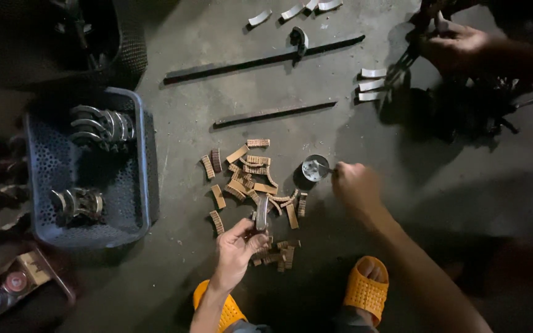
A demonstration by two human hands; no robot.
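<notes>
Two hands: both closed on something
Left hand (237, 245): fingers wrapped round a curved brake shoe (261, 214), held upright over the lining strips (251, 179) on the floor
Right hand (354, 183): pinching a thin brush (324, 166) dipped in the small tin (314, 168)
Risk: tin sits just beside the strips; a nudge could tip it over them
Risk: the shoe could slip from a loose grip onto the pile

Concrete floor (205, 74) with items lying on it.
Brown lining strips (251, 176) between the hands; blue basket (143, 160) beyond the left hand; long bars (260, 61) farther ahead.
</notes>
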